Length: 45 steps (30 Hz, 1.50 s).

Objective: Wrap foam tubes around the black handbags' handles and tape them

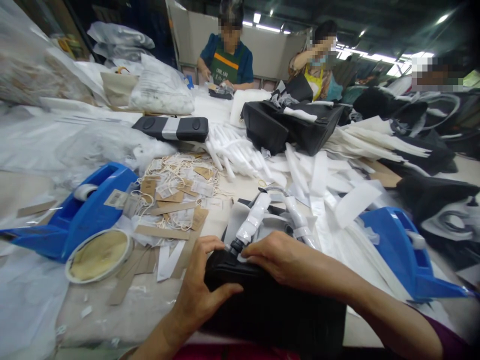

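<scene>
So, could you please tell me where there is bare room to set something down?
Mostly bare tabletop lies below the round tub, beside the left forearm; a narrow gap separates tags from black bag. Right of the bag, white strips and a blue tape dispenser crowd things.

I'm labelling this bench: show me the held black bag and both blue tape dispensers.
Held black bag [285,310], head view: body.
Left tape dispenser [84,220], head view: side wall.
Right tape dispenser [393,252], head view: side wall.

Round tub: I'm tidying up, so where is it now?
In the head view, the tub is at left, just in front of a blue dispenser.
</scene>
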{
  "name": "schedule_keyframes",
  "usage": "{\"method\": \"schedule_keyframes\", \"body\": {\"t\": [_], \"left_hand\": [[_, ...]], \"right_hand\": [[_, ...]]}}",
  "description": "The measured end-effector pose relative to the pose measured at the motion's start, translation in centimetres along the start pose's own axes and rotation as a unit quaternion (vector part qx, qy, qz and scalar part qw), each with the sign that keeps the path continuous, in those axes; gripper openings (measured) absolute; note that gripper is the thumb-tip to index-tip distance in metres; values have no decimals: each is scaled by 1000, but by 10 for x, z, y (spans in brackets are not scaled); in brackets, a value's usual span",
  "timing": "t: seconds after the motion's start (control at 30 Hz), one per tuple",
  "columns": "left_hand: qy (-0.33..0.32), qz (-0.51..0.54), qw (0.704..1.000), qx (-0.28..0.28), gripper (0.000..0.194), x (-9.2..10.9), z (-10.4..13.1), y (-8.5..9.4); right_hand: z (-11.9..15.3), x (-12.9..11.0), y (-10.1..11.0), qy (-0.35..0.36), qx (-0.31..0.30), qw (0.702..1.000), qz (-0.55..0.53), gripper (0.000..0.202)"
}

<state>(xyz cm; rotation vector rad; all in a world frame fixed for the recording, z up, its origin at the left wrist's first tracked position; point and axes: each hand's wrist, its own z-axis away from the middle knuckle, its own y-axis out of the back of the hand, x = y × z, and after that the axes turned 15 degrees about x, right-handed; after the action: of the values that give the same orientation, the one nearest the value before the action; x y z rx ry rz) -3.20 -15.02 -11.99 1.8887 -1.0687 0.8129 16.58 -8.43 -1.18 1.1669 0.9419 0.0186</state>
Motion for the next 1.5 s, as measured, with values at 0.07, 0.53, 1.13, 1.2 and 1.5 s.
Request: {"method": "schedule_keyframes", "body": {"t": [0.07, 0.53, 1.13, 1.2, 1.5], "left_hand": [[-2, 11, 1000, 11, 53, 0, 0, -2], [-46, 46, 998, -9, 50, -7, 7, -5], [71, 141, 987, 7, 48, -9, 13, 15], [161, 172, 971, 28, 27, -12, 18, 23], [296, 265, 917, -42, 24, -20, 19, 11]], "right_hand": [[-4, 1, 9, 32, -48, 998, -19, 22], [0, 1, -22, -82, 1, 997, 12, 22], [47, -10, -47, -1, 149, 980, 130, 31], [52, -4, -55, 49, 194, 966, 162, 38], [56, 2, -49, 138, 220, 949, 176, 26]]}}
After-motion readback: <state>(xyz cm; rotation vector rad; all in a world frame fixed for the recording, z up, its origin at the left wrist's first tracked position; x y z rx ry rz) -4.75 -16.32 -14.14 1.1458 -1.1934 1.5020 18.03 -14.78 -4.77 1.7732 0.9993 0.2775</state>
